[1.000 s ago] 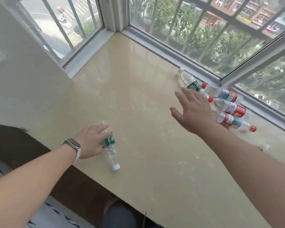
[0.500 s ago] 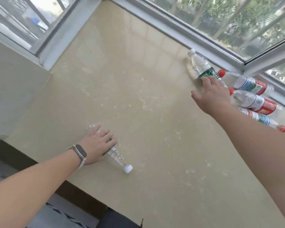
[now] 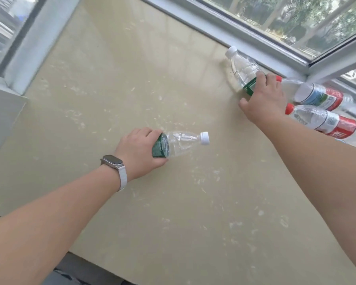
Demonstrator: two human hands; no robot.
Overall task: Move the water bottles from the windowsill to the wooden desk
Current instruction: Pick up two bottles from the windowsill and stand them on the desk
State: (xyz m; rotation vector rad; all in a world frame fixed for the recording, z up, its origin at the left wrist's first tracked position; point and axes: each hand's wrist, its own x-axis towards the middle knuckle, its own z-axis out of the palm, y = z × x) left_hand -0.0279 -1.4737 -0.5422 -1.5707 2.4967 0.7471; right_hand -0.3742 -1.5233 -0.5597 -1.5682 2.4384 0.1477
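Two of the water bottles carry dark green labels and white caps. The print on the labels is too blurred to read. The near bottle [image 3: 179, 142] is in the middle of the beige windowsill [image 3: 111, 89]. Its long axis runs left to right and its cap points right. The left hand [image 3: 140, 149] grips it around the label end, with fingers and thumb curled about the body. A watch [image 3: 113, 161] with a white strap sits on that wrist.

The far bottle [image 3: 243, 68] lies just beside the window frame [image 3: 255, 38]. Its axis runs diagonally and its cap points up and to the left along the frame. The right hand [image 3: 263, 101] lies over its green label. The fingers curve over the bottle and the thumb is spread out to the side, off the plastic.

To the right lie two more bottles with red caps and red, white and blue labels. Their white lettering cannot be made out. The upper red-capped bottle [image 3: 317, 95] and the lower red-capped bottle [image 3: 325, 120] lie side by side on the sill, caps pointing left toward the right hand.
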